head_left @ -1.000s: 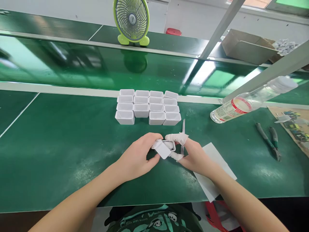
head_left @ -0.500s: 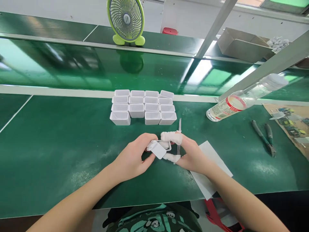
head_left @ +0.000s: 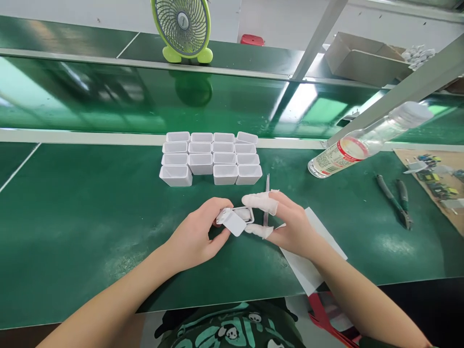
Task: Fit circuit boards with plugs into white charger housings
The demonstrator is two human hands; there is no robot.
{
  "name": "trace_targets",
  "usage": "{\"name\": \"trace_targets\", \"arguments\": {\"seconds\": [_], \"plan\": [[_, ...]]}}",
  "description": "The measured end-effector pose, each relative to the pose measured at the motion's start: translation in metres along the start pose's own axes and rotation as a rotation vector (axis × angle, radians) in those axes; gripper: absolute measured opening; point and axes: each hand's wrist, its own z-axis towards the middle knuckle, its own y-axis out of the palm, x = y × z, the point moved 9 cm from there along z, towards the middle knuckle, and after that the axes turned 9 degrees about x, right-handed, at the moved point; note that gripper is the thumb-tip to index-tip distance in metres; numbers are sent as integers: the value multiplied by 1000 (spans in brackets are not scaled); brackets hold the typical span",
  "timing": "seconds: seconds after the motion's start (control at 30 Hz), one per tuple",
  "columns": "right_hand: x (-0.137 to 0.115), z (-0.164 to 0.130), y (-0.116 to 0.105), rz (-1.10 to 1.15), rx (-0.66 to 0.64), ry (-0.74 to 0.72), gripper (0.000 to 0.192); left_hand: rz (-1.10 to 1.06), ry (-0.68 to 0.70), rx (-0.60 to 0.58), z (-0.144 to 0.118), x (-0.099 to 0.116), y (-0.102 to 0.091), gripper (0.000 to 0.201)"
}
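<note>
Your left hand (head_left: pixel 197 237) pinched the white casing (head_left: pixel 236 220); your right hand (head_left: pixel 286 227) gripped tweezers (head_left: pixel 267 200), taped fingers (head_left: pixel 260 202) touching it.

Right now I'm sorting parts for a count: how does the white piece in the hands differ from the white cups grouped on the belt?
The held white piece sits tilted between the left hand and right hand; the white cups stand upright on the green belt. It is single; they form packed rows. It carries a flat flap; they show only open tops. Both are white, boxy plastic.

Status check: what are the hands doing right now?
Left hand grips white casing. Right hand, two fingers wrapped, touches casing, holds tweezers. Casing rows beyond, apart.
</note>
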Motion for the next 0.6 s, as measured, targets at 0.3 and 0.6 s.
{"name": "trace_targets", "arguments": {"seconds": [0.3,0.6], "plan": [[6,-8,20,-170,-69,-102,19,-17,-30,-22,0,-2,3,33],[18,-4,-1,13,29,170,56,-9,-50,-33,-1,-4,3,34]]}}
